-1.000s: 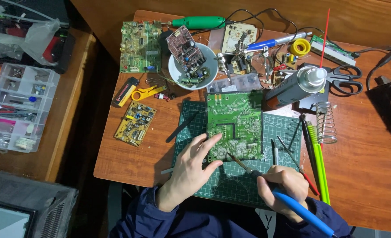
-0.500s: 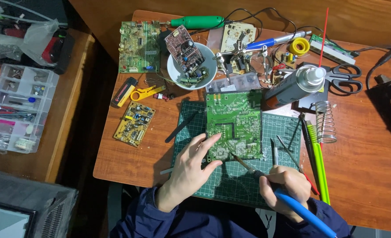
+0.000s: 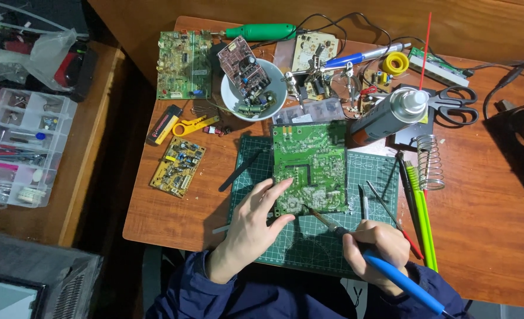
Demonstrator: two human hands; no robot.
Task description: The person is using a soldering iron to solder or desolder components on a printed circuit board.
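The right hand (image 3: pixel 375 247) grips a blue-handled soldering iron (image 3: pixel 356 245) like a pen, its tip touching the near edge of the green board (image 3: pixel 309 166). The left hand (image 3: pixel 255 223) lies open, fingers spread, pressing the board's near left corner flat; it grasps nothing. The board rests solder side up on a green cutting mat (image 3: pixel 285 248), which sits at the near edge of the worktop (image 3: pixel 486 236), about the middle.

As I judge it, the work wants a still board and a steady tip. The left hand does well to stay on the corner, clear of the hot end, and the right does well to rest its heel on the mat so the tip sits on one joint only, without dragging across its neighbours. The iron's cord trails off past the near edge and should hang free, not tug.

Just right of the mat lie slim probes and green pens (image 3: pixel 420 207), with a coiled wire iron stand (image 3: pixel 430 160) beside them, empty. Behind the board a spray can (image 3: pixel 386 115) lies on its side, a red straw rising from its nozzle.

Towards the far edge stands a white bowl (image 3: pixel 232 97), and in it a small brown circuit board (image 3: pixel 247 71) leans tilted, with loose parts beneath it that I cannot make out. On the side table to the left sits a clear compartment box (image 3: pixel 61 112); its cells hold small bits and tools, too small to tell apart. A yellow solder reel (image 3: pixel 395 62) sits near the far right edge.
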